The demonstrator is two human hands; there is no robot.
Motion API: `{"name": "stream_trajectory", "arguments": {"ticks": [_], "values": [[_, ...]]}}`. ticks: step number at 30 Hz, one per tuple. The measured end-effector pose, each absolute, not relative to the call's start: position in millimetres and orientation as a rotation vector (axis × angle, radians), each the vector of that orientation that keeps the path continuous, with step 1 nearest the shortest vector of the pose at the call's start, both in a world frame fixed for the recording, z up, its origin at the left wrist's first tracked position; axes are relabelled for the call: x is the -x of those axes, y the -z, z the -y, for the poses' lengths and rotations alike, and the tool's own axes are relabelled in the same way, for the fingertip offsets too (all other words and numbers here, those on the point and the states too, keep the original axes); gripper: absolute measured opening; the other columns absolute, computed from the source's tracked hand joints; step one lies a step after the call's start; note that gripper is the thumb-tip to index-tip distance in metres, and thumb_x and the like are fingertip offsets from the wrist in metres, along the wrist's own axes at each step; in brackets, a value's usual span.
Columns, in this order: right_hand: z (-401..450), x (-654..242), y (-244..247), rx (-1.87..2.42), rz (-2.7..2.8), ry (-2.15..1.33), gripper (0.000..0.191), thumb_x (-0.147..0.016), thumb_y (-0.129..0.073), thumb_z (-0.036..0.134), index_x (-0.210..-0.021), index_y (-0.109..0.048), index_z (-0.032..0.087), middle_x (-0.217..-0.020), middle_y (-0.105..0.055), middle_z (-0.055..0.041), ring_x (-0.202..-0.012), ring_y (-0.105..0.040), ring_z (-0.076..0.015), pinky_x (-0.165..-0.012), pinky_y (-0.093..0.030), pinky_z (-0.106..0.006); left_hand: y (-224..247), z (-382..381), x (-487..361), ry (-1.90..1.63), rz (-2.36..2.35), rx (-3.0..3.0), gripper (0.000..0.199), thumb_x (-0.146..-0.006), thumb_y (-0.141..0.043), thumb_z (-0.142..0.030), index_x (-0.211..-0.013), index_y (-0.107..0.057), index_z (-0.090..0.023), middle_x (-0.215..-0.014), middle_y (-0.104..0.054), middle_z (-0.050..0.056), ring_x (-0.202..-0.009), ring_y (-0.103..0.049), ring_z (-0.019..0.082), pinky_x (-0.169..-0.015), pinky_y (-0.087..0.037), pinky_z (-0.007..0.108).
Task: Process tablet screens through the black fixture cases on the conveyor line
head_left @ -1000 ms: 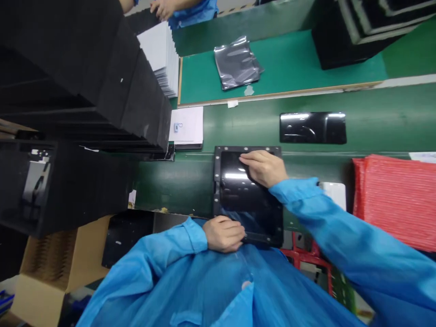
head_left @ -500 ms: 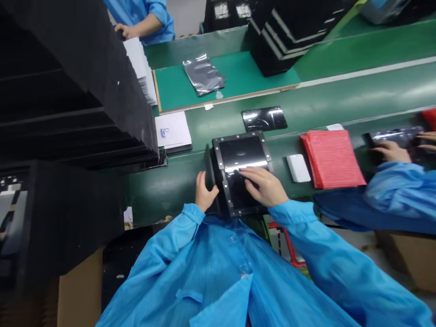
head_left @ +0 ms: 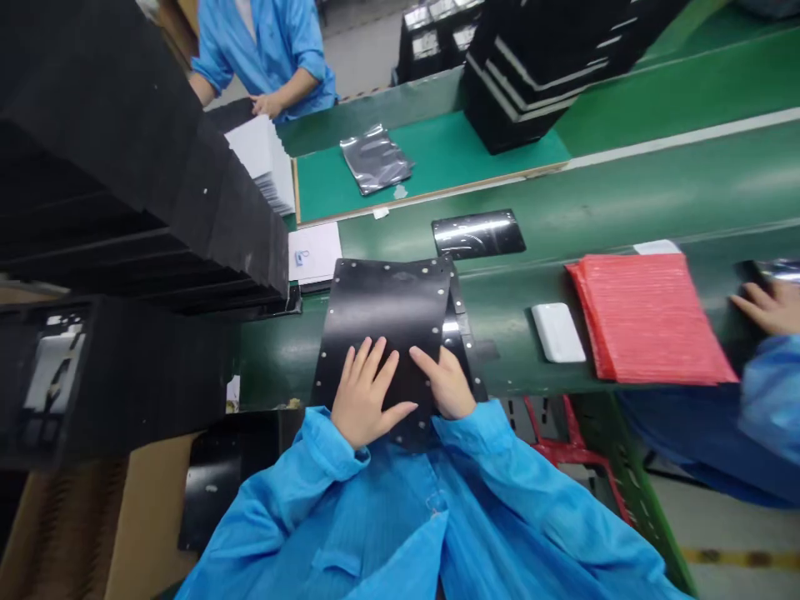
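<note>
We press our open left hand [head_left: 366, 396] and right hand [head_left: 445, 385] flat, gripping nothing, on a black riveted sheet [head_left: 381, 312], now swung over the glossy panel [head_left: 453, 329] on the green conveyor belt [head_left: 625, 204]. Below the belt stands a cardboard box [head_left: 150, 500], its contents hidden.

No text, brand or number can be read. The white sheet [head_left: 314, 253] on the belt bears a small blue printed mark, too small to make out. Pale patches on the far black stacks [head_left: 431, 42] may be labels; they are blurred and cannot be read.
</note>
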State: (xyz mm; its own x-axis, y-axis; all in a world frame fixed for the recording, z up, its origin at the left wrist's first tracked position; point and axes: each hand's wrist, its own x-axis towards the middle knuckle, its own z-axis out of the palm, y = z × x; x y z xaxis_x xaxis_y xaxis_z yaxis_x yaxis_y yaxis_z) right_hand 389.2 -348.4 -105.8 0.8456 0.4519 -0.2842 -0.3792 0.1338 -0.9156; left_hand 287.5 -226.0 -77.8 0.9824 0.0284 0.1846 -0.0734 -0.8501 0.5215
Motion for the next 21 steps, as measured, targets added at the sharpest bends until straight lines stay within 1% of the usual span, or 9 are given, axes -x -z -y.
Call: {"name": "stream_trajectory", "arguments": {"ticks": [3,5,8,10,12,14,17,19,21], "values": [[369.7,-427.6,110.4,1.325,0.144,-0.654,0.056,-0.062,-0.072,0.062,-0.097,-0.067,0.018,-0.097,-0.072,-0.0082,-0.095,-0.066,-0.0298,-0.085,-0.053,-0.044,84.7,247.4,-296.5,-0.268,-0.008,-2.777,0.062,-0.085,-0.055,-0.05,-0.137,-0.045,-0.018,-0.147,-0.038,0.017,-0.14,-0.027,0.033,-0.111,-0.024,0.06],[375.6,-451.0,114.6,1.37,0.194,-0.688,0.056,-0.06,-0.072,0.062,-0.092,-0.067,0.017,-0.094,-0.072,-0.0089,-0.094,-0.066,-0.0309,-0.081,-0.054,-0.044,88.1,254.3,-295.9,-0.268,-0.071,-2.832,0.058,-0.085,-0.055,-0.047,-0.135,-0.047,-0.018,-0.145,-0.041,0.017,-0.138,-0.031,0.033,-0.11,-0.027,0.059],[385.5,-471.6,118.3,1.404,0.238,-0.715,0.054,-0.056,-0.074,0.06,-0.087,-0.067,0.017,-0.092,-0.072,-0.0088,-0.092,-0.066,-0.0312,-0.079,-0.054,-0.044,88.2,261.6,-286.2,-0.278,-0.223,-2.849,0.05,-0.086,-0.055,-0.042,-0.131,-0.051,-0.019,-0.141,-0.046,0.015,-0.134,-0.037,0.032,-0.109,-0.032,0.057],[405.1,-477.8,118.7,1.386,0.221,-0.756,0.05,-0.057,-0.074,0.058,-0.089,-0.067,0.02,-0.086,-0.072,-0.007,-0.085,-0.068,-0.03,-0.076,-0.055,-0.046,86.8,262.0,-276.0,-0.311,-0.342,-2.821,0.045,-0.087,-0.054,-0.039,-0.128,-0.054,-0.021,-0.139,-0.049,0.013,-0.132,-0.041,0.03,-0.109,-0.034,0.055],[437.9,-482.5,118.8,1.377,0.106,-0.723,0.045,-0.059,-0.074,0.056,-0.091,-0.067,0.025,-0.081,-0.072,-0.0048,-0.078,-0.069,-0.0284,-0.073,-0.056,-0.047,85.3,254.3,-265.9,-0.358,-0.467,-2.746,0.041,-0.087,-0.053,-0.037,-0.125,-0.056,-0.022,-0.136,-0.052,0.012,-0.13,-0.044,0.029,-0.108,-0.036,0.052],[477.1,-486.5,120.9,1.397,-0.087,-0.58,0.036,-0.06,-0.075,0.054,-0.087,-0.067,0.032,-0.077,-0.071,-0.0038,-0.074,-0.068,-0.0275,-0.077,-0.055,-0.048,83.3,234.9,-261.2,-0.395,-0.589,-2.614,0.039,-0.087,-0.053,-0.039,-0.122,-0.058,-0.022,-0.133,-0.056,0.011,-0.127,-0.048,0.027,-0.107,-0.039,0.049],[523.7,-482.7,133.4,1.47,-0.266,-0.399,0.022,-0.063,-0.074,0.052,-0.08,-0.067,0.039,-0.083,-0.07,-0.0051,-0.082,-0.068,-0.029,-0.087,-0.052,-0.048,83.0,180.9,-282.5,-0.398,-0.719,-2.341,0.044,-0.085,-0.053,-0.048,-0.117,-0.062,-0.018,-0.128,-0.059,0.012,-0.123,-0.052,0.025,-0.106,-0.041,0.043],[534.7,-467.7,149.5,1.527,-0.35,-0.381,0.025,-0.061,-0.073,0.053,-0.079,-0.066,0.038,-0.089,-0.07,-0.0065,-0.089,-0.067,-0.0315,-0.092,-0.049,-0.051,90.1,135.7,-326.3,-0.316,-0.702,-2.136,0.053,-0.084,-0.05,-0.056,-0.117,-0.061,-0.016,-0.128,-0.059,0.013,-0.124,-0.051,0.025,-0.107,-0.039,0.042],[526.6,-443.8,169.9,1.56,-0.456,-0.429,0.032,-0.055,-0.071,0.057,-0.077,-0.065,0.034,-0.088,-0.071,-0.008,-0.088,-0.067,-0.034,-0.09,-0.049,-0.056,106.1,98.1,-391.9,-0.098,-0.613,-1.933,0.06,-0.083,-0.044,-0.063,-0.116,-0.062,-0.016,-0.129,-0.059,0.013,-0.124,-0.051,0.026,-0.106,-0.039,0.042]]}}
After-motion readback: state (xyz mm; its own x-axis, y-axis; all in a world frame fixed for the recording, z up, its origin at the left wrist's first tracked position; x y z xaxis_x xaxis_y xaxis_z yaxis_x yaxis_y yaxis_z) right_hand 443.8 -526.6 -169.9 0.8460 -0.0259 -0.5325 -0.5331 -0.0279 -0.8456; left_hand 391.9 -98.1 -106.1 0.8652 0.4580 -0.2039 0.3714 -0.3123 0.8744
